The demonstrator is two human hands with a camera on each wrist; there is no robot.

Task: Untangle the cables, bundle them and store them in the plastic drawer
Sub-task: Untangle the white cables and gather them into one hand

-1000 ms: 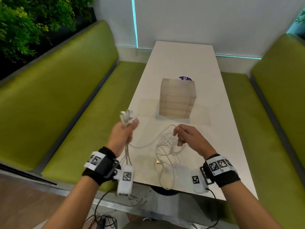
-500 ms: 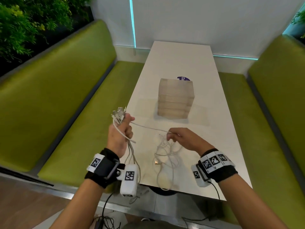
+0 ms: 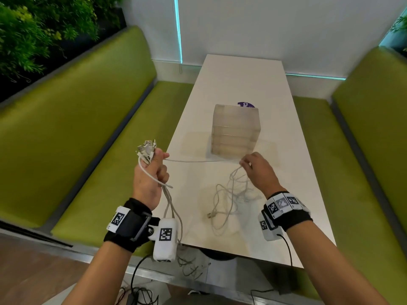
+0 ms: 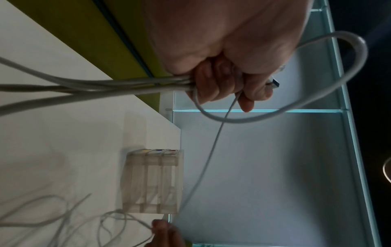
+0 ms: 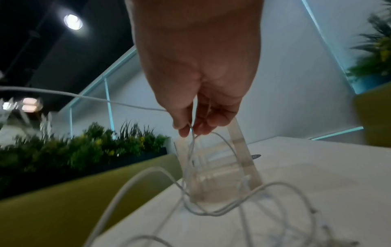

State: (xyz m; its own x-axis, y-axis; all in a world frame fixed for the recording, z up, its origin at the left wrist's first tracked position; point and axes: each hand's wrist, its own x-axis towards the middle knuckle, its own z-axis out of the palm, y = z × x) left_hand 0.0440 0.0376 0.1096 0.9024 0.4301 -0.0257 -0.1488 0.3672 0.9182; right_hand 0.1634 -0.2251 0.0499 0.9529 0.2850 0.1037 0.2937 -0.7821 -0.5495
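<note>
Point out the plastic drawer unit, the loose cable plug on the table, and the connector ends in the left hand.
plastic drawer unit (image 3: pixel 235 130), head view, front face.
loose cable plug (image 3: pixel 209 215), head view, metal tip.
connector ends (image 3: pixel 147 148), head view, cluster above the fist.

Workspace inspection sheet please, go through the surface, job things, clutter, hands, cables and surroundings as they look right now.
Surface: white table, long and narrow.
Job's things: translucent plastic drawer unit stands mid-table, drawers closed; white cables lie tangled on the near end.
Clutter: purple sticker behind the drawer unit.
Hands: left hand grips a bunch of cable ends, plugs sticking up; right hand pinches one strand in its fingers.
Cables: one strand runs taut between the hands; some hang off the near edge.
Surroundings: green benches both sides, plants far left.
</note>
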